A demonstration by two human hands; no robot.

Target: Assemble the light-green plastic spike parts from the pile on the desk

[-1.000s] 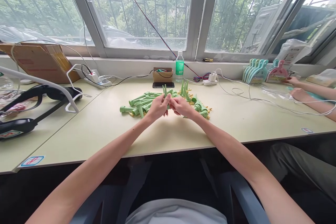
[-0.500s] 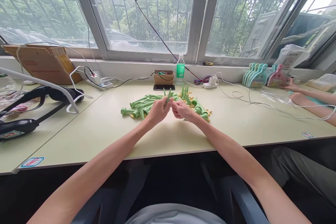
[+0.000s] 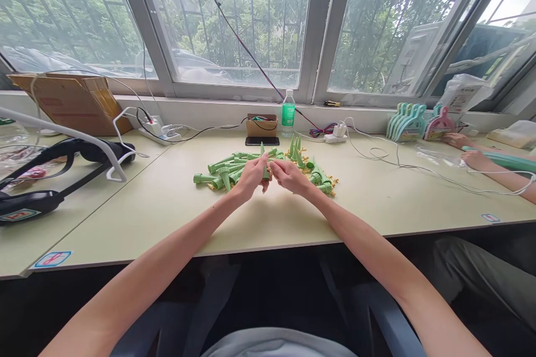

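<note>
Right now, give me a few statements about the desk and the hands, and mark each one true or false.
1. The left hand holds a green spike pointing up. True.
2. The right hand rests flat on the desk, far from the left one. False: it is raised and meets the left hand at the spike.
3. A pile of green spikes lies on the desk behind the hands. True.
4. The water bottle lies on its side among the spikes. False: it stands upright by the window, beyond the pile.
5. Another person's hands are at the far right of the desk. True.
</note>
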